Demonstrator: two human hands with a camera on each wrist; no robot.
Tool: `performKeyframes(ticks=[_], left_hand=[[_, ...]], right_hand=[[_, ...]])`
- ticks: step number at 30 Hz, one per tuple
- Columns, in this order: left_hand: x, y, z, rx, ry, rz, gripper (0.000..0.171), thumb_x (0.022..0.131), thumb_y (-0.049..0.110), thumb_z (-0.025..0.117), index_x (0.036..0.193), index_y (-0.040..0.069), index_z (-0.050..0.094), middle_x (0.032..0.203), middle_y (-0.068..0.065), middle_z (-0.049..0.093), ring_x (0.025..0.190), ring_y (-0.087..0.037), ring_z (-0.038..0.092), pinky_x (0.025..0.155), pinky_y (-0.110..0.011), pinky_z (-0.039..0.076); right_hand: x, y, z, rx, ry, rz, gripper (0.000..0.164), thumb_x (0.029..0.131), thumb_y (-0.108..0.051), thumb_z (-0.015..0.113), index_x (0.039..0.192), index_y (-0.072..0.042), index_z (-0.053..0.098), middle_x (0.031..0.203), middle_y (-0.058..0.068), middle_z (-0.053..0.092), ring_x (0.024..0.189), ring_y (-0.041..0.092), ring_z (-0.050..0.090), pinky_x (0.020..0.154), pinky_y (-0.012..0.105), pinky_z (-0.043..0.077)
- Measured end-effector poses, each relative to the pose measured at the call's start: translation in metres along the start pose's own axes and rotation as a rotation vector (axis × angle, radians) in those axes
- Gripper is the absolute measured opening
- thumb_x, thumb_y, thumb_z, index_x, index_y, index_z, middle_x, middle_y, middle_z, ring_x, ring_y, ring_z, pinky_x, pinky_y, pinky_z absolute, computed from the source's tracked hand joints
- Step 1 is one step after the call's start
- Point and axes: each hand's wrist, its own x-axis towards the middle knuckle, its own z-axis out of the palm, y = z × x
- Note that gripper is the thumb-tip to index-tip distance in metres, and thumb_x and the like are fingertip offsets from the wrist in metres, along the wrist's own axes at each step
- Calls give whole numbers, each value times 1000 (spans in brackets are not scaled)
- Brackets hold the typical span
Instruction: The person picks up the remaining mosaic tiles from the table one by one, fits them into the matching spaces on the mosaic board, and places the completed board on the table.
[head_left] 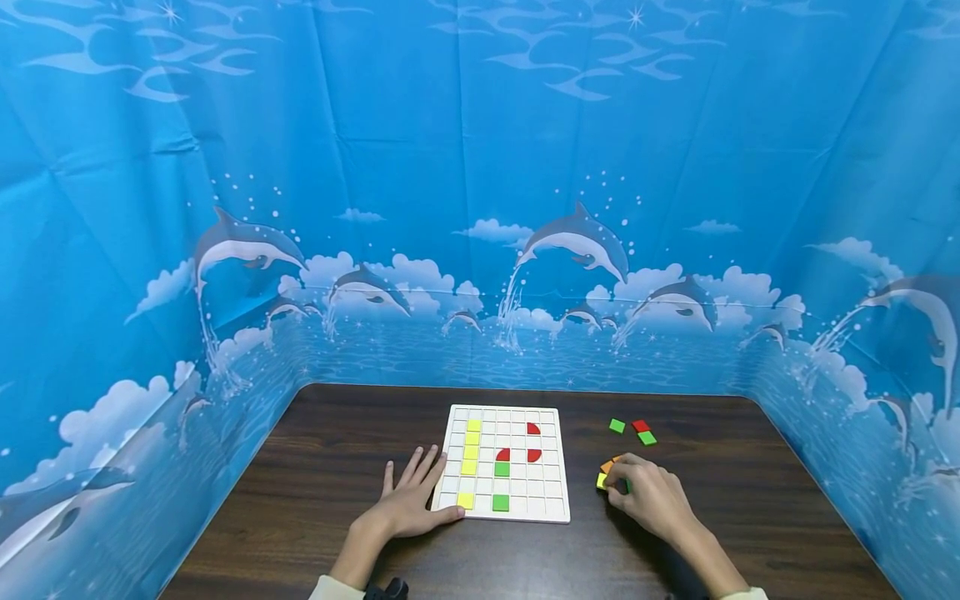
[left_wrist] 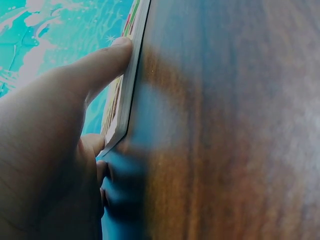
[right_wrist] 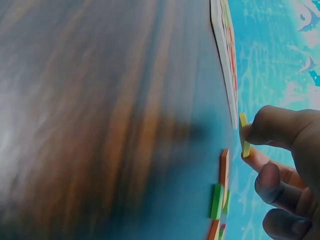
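My left hand (head_left: 408,504) rests with spread fingers at the left side of a white gridded board (head_left: 540,487), its thumb on the board's near edge. Yellow squares (head_left: 470,452) form a column on the board. Two green squares (head_left: 501,502) and three red quarter-circle pieces (head_left: 534,456) also lie in its cells. To the right of the board, my right hand (head_left: 654,497) pinches a yellow square tile (right_wrist: 245,148) between thumb and forefinger. An orange piece (head_left: 607,467) and a partly hidden green piece (right_wrist: 216,201) lie beside that hand.
Beyond the right hand, two loose green squares (head_left: 617,426) and a red piece (head_left: 640,426) lie on the dark wooden table (head_left: 337,450). A blue dolphin-printed curtain (head_left: 420,167) surrounds the table's back and sides.
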Motion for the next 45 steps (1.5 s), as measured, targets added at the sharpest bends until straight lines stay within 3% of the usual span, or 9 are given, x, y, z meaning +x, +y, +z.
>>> performKeyframes(ticks=[6, 14, 19, 26, 34, 45], left_hand=[[1, -2, 1, -26, -5, 6, 108, 92, 77, 63, 172, 17, 23, 181, -10, 13, 168, -38, 4, 125, -76, -11], [1, -2, 2, 2, 1, -9, 106, 93, 78, 62, 172, 19, 23, 181, -6, 13, 169, -34, 5, 126, -76, -6], [1, -2, 2, 6, 1, -11, 106, 93, 78, 62, 172, 20, 23, 181, -6, 13, 169, -34, 5, 126, -76, -6], [3, -2, 2, 0, 11, -7, 108, 91, 79, 62, 172, 19, 23, 181, -6, 13, 169, -34, 5, 126, -76, -7], [3, -2, 2, 13, 9, -4, 107, 92, 78, 62, 172, 19, 22, 181, -6, 14, 168, -35, 7, 126, -77, -5], [1, -2, 0, -21, 2, 8, 110, 91, 79, 62, 172, 16, 23, 181, -10, 14, 168, -37, 5, 125, -77, -10]], right_hand=[[4, -11, 0, 38, 30, -55, 17, 82, -14, 88, 80, -27, 77, 100, -13, 72, 61, -3, 50, 50, 22, 38], [11, -29, 4, 62, 65, -141, 16, 81, -12, 89, 80, -25, 79, 99, -13, 72, 66, -2, 50, 52, 20, 37], [17, -43, 7, 74, 56, -162, 14, 81, -13, 90, 82, -24, 81, 99, -12, 71, 67, -1, 52, 50, 19, 35], [25, -62, 9, 106, 67, -205, 13, 81, -12, 89, 82, -22, 81, 99, -9, 73, 72, 10, 63, 55, 18, 39], [33, -82, 13, 106, 40, -223, 12, 83, -14, 88, 83, -24, 82, 99, -9, 73, 68, 3, 54, 53, 19, 36], [41, -99, 21, 118, 31, -274, 8, 84, -17, 87, 85, -24, 84, 98, -9, 74, 74, 9, 64, 55, 19, 39]])
